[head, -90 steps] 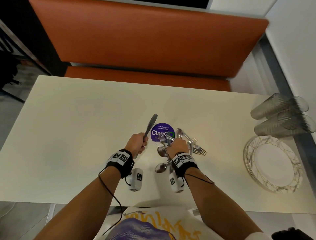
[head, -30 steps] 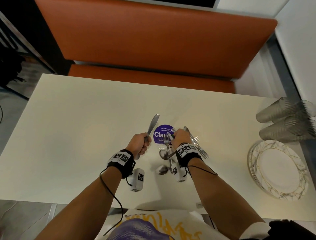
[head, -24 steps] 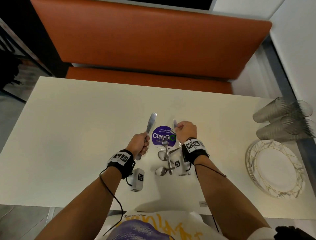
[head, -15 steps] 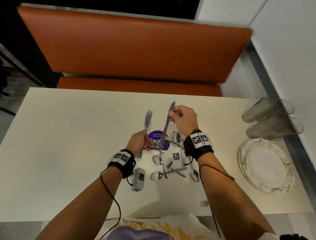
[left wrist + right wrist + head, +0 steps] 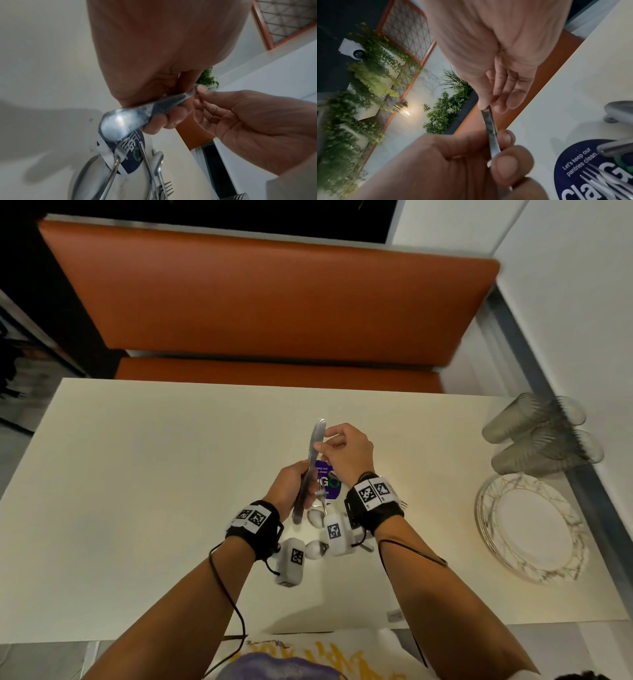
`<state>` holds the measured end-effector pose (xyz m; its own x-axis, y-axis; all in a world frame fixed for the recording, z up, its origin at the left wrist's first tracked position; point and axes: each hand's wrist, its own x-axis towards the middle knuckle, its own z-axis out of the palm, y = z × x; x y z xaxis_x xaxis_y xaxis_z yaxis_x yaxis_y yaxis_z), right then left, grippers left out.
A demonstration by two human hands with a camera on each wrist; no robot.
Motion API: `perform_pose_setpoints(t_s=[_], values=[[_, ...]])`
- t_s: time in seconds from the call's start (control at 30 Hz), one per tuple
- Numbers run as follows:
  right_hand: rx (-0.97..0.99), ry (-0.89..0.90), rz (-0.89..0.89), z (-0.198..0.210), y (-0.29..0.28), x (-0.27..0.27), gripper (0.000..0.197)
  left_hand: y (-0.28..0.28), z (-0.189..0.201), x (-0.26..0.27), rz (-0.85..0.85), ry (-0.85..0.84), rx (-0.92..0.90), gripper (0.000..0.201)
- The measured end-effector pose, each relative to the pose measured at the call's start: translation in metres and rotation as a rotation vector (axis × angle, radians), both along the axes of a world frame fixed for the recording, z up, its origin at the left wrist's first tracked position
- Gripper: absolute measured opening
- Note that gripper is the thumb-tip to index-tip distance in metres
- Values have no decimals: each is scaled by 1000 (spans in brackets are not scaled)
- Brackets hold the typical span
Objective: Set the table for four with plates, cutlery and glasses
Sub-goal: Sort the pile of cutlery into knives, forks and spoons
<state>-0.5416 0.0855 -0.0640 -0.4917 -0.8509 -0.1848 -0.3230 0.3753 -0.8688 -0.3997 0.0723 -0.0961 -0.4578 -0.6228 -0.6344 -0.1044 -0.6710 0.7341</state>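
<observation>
Knives held upright above the middle of the surface — they appear to be two, blades overlapped, though the count cannot be told for certain. The left hand has its fingers wrapped round the handles; the right hand pinches the blade near its tip between thumb and forefinger, its other fingers loosely curled. The left wrist view shows a broad handle end nearest the camera and the right fingertips on the far end.

Beneath the hands lies a heap of loose cutlery — spoons and forks, partly over a round purple sticker. At 3 o'clock from the hands, near the right edge, sits a stack of white plates with a line pattern on the rim. At 2 o'clock, just beyond the plates, ribbed glasses lie on their sides in a cluster. At 12 o'clock, past the far edge, stands an orange bench seat.
</observation>
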Motion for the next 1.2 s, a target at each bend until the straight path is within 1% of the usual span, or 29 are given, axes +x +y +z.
perform_pose_setpoints(t_s=[0.2,0.33,0.43,0.47,0.53,0.6,0.63,0.7,0.77,0.83,0.87,0.9,1.0,1.1,1.2], values=[[30,-33,43,6,0,-7,30,-4,-2,5,-1,58,61,39],[56,-37,85,10,-2,-11,39,-5,-1,6,-4,22,84,39],[30,-66,137,12,-7,-15,41,-7,-1,6,-17,-5,101,38],[20,-61,166,12,-8,-17,39,-7,-2,6,-29,-16,104,38],[8,-20,214,14,-10,-21,29,-8,-3,8,-59,-31,105,38],[-4,7,220,16,-11,-24,19,-9,-3,9,-87,-30,97,39],[-14,9,215,17,-11,-25,16,-9,-2,9,-93,-25,89,40],[-35,13,206,17,-12,-25,15,-11,-4,9,-76,-10,71,49],[-68,16,181,17,-12,-25,15,-14,-8,11,-58,-44,65,57],[-110,14,137,18,-13,-27,14,-17,-15,17,-87,-193,40,54],[-129,13,117,19,-14,-29,14,-18,-18,20,-107,-264,31,50],[-143,11,104,19,-14,-30,15,-19,-21,24,-113,-299,39,44],[-150,-2,109,18,-12,-32,16,-25,-24,30,-66,-263,140,31],[-156,-18,116,13,-10,-29,18,-32,-22,31,-65,-285,217,31],[-146,-8,133,8,-10,-27,20,-35,-22,32,-101,-308,268,32]])
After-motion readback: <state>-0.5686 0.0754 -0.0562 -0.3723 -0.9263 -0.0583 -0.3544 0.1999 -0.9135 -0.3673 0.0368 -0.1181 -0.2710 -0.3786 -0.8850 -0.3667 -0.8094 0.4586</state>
